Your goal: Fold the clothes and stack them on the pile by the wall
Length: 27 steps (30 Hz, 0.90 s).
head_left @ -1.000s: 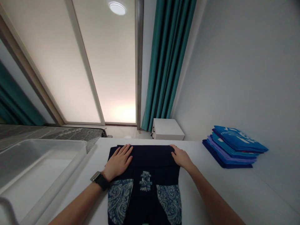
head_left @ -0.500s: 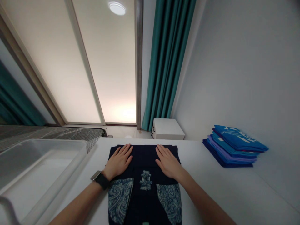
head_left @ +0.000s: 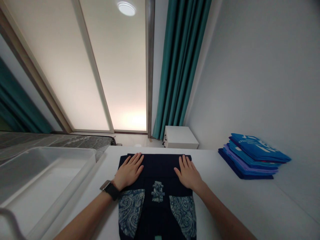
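Note:
A dark navy garment (head_left: 157,173) with pale patterned panels lies flat on the white table (head_left: 225,193) in front of me. My left hand (head_left: 128,171), with a dark watch on its wrist, rests palm down on the garment's far left part, fingers stretched out. My right hand (head_left: 188,173) lies palm down on the far right part, fingers spread. Neither hand holds anything.
A stack of folded blue and purple clothes (head_left: 252,155) sits at the table's right by the wall. A clear plastic bin (head_left: 45,176) stands at the left. Beyond the table are a small white cabinet (head_left: 181,137) and a teal curtain (head_left: 180,66).
My right hand slid from the garment's far right corner towards the middle, then back out to the right part. The left hand stayed in place.

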Each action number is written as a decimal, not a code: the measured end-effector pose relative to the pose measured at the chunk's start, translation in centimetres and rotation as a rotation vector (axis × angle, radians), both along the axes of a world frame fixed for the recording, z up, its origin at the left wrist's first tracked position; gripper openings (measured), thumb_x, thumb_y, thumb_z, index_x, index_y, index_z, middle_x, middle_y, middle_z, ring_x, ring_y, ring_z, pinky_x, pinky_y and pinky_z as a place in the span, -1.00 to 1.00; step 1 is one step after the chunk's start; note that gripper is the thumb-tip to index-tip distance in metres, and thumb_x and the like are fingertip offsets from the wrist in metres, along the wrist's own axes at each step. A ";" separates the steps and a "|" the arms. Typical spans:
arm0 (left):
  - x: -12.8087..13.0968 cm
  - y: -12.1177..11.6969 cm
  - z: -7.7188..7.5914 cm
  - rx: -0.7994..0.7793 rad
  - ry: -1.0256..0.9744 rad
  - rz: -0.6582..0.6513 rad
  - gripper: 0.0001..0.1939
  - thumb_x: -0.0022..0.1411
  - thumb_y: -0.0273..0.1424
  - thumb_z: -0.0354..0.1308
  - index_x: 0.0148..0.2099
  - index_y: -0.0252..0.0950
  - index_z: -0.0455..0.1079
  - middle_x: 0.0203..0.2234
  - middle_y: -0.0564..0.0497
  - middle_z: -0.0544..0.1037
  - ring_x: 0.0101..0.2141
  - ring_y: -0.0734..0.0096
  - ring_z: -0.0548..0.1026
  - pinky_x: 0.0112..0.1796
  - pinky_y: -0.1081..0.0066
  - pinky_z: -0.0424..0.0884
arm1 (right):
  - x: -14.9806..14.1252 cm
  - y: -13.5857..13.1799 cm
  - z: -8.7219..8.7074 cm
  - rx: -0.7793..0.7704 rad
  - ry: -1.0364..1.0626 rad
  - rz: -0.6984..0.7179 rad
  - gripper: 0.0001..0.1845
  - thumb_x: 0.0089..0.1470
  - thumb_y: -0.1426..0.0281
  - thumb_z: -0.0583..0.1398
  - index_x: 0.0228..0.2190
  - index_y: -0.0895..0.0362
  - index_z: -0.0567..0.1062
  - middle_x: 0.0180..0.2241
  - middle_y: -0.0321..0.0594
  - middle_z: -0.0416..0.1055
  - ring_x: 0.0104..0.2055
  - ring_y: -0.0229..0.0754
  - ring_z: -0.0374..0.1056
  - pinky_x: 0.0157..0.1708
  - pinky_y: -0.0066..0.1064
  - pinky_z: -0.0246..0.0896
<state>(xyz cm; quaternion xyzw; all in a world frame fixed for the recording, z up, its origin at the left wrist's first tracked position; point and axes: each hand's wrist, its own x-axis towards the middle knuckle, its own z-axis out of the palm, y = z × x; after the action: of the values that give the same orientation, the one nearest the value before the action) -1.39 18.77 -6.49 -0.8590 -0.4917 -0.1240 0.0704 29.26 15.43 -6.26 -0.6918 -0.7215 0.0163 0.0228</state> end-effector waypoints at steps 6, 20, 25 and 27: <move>0.0 0.0 -0.1 -0.022 -0.014 0.018 -0.48 0.38 -0.20 -0.21 0.31 -0.19 0.13 0.28 -0.03 0.17 0.26 0.20 0.13 0.21 0.11 0.05 | 0.1 0.0 0.3 -0.018 -0.017 0.007 -0.25 0.25 0.09 -0.14 0.27 0.36 0.05 0.33 0.10 -0.15 0.37 0.09 -0.23 0.29 -0.03 -0.34; -5.4 4.8 2.5 -0.238 -0.110 0.073 -0.60 0.27 -0.37 -0.04 0.11 -0.31 0.36 -0.07 -0.19 0.43 -0.03 0.15 0.38 0.03 0.20 0.27 | 3.1 3.4 1.5 0.139 0.003 0.132 -0.51 0.21 0.47 -0.08 0.14 0.20 0.31 0.14 0.01 0.28 0.19 0.00 0.13 0.13 -0.21 -0.01; -5.1 6.9 4.4 -0.392 -0.057 0.071 -0.73 0.15 -0.39 0.07 -0.11 -0.33 0.46 -0.20 -0.16 0.46 -0.11 0.15 0.41 -0.03 0.25 0.29 | 4.0 6.1 1.7 0.061 0.129 0.165 -0.64 0.14 0.48 0.04 -0.04 0.20 0.44 -0.05 0.05 0.38 0.04 0.05 0.22 0.01 -0.20 0.07; -5.1 7.4 5.2 -0.443 -0.043 0.060 -0.79 0.08 -0.40 0.11 -0.21 -0.32 0.47 -0.27 -0.10 0.48 -0.20 0.20 0.44 -0.12 0.32 0.33 | 4.6 7.0 1.8 0.027 0.167 0.166 -0.73 0.08 0.48 0.10 -0.17 0.19 0.49 -0.12 0.00 0.41 -0.01 0.02 0.26 -0.03 -0.23 0.09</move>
<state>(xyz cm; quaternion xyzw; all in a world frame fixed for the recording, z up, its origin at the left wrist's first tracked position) -6.49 26.17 -1.26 -0.8356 -0.5338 -0.0290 -0.1265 33.83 22.38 -4.41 -0.6256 -0.7721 0.0659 0.0906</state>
